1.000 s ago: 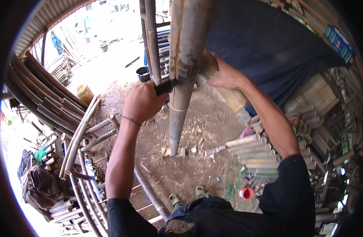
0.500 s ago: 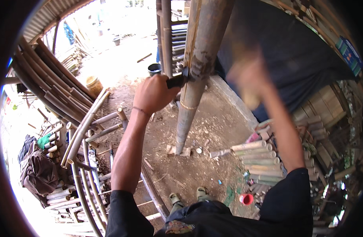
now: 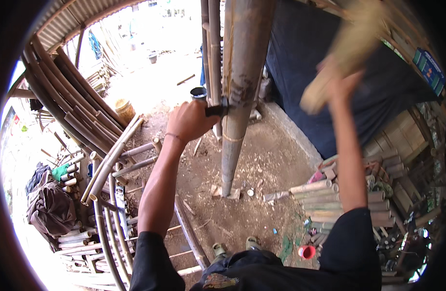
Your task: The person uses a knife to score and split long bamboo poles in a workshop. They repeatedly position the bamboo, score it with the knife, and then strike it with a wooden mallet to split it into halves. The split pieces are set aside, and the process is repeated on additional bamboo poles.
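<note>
A thick bamboo pole (image 3: 238,104) stands nearly upright before me, its foot on a flat scrap (image 3: 236,194) on the dirt floor. My left hand (image 3: 186,120) is closed around a black-handled tool (image 3: 214,111), whose dark end meets the left side of the pole; its blade is hard to make out. Dark, wet-looking patches mark the pole by that spot. Out to the right, my right hand (image 3: 343,86) grips a pale wooden mallet (image 3: 354,41), raised apart from the pole and blurred by motion.
Long bent bamboo poles (image 3: 70,97) lean at the left, beside a bamboo frame (image 3: 106,228). Cut bamboo lengths (image 3: 320,194) lie stacked at the right, below a dark sheet (image 3: 305,63). A red cup (image 3: 307,252) sits near my feet; a black bucket (image 3: 198,93) stands beyond my left hand.
My right hand has swung the mallet up and to the right, away from the pole. The left hand keeps its tool against the pole. My view has shifted slightly.
</note>
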A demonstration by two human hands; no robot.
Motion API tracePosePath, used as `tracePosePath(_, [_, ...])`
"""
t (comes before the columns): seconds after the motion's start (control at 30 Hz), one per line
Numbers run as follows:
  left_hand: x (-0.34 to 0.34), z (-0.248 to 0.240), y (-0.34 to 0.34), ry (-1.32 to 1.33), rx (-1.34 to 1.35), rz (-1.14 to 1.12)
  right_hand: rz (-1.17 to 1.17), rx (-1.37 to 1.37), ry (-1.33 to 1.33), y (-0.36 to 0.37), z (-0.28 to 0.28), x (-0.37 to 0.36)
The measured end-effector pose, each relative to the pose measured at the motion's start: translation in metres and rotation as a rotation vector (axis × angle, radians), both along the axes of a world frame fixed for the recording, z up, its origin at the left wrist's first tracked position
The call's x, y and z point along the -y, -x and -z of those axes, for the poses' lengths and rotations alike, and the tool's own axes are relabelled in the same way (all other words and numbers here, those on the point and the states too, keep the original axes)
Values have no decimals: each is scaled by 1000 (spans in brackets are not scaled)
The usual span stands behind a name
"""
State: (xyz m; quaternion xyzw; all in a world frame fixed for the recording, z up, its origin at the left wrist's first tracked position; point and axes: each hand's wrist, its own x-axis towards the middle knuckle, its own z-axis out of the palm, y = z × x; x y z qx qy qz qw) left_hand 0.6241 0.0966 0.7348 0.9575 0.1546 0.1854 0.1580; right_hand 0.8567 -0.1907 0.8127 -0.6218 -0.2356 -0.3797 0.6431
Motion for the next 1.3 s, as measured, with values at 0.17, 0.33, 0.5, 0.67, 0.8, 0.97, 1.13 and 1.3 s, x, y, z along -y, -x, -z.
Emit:
tracePosePath(0.17, [16, 1, 3, -7, -12, 34, -143, -222, 1219, 56, 68, 18])
tracePosePath(0.33, [-6, 8, 21, -35, -101, 24, 74, 230, 494, 21, -55, 19])
tracePosePath(0.5, [-5, -2, 5, -45, -22, 22, 118, 441, -161, 3, -34, 41])
tracePosePath(0.67, [9, 4, 6, 30, -28, 9, 11, 220, 850, 27, 79, 33])
tracePosePath(0.8, [4, 18, 4, -11, -60, 45, -10, 126, 867, 36, 33, 37])
tracePosePath(0.97, [2, 7, -2, -30, -97, 23, 111, 297, 34, 22, -75, 39])
tracePosePath(1.13, [8, 34, -8, -46, -46, -14, 75, -7, 1062, 17, 170, 5])
tracePosePath(1.3, [-7, 53, 18, -10, -3, -1, -164, -189, 1326, 66, 92, -5])
